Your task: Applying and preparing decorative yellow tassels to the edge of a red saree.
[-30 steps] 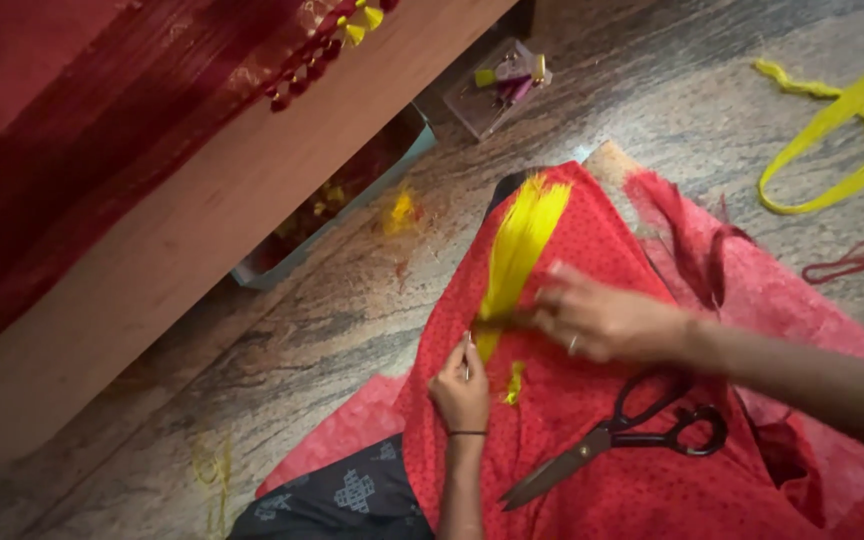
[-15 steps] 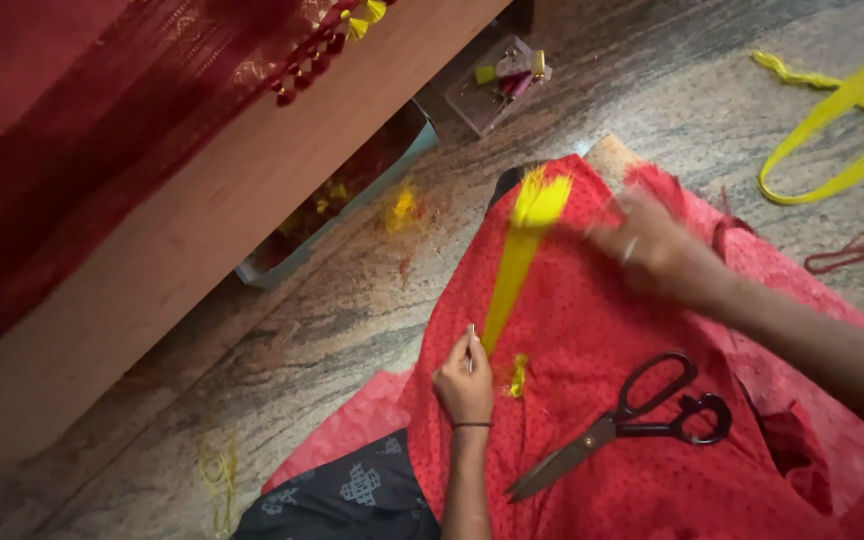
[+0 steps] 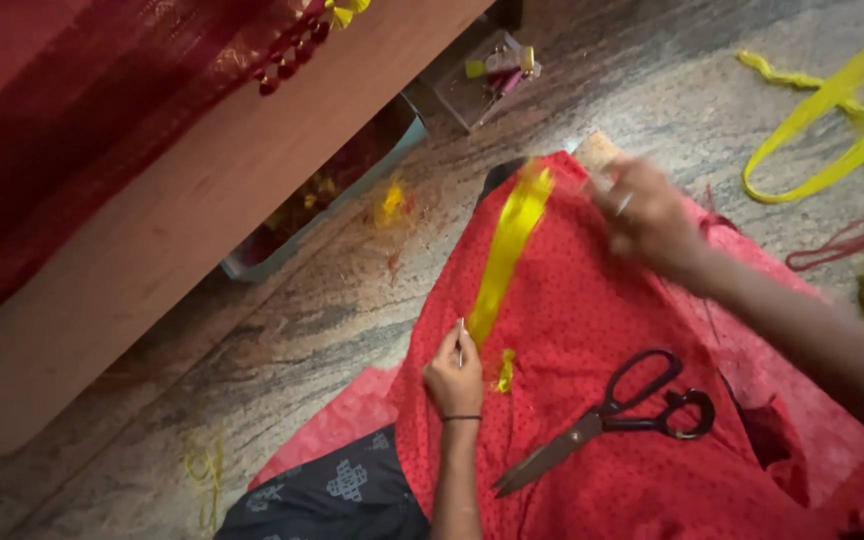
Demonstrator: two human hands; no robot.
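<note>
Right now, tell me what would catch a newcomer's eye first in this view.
First the bright yellow thread bundle, stretched in a long strip over the red dotted cloth at the middle. The left hand pinches its near end while the blurred right hand is at the cloth's far edge. Next, the black-handled scissors lying shut on the cloth to the right, and the loose yellow strands on the stone floor at upper right.

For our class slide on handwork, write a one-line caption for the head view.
Left hand pinches the yellow thread bundle on red cloth; right hand at its far end, scissors nearby.
</note>
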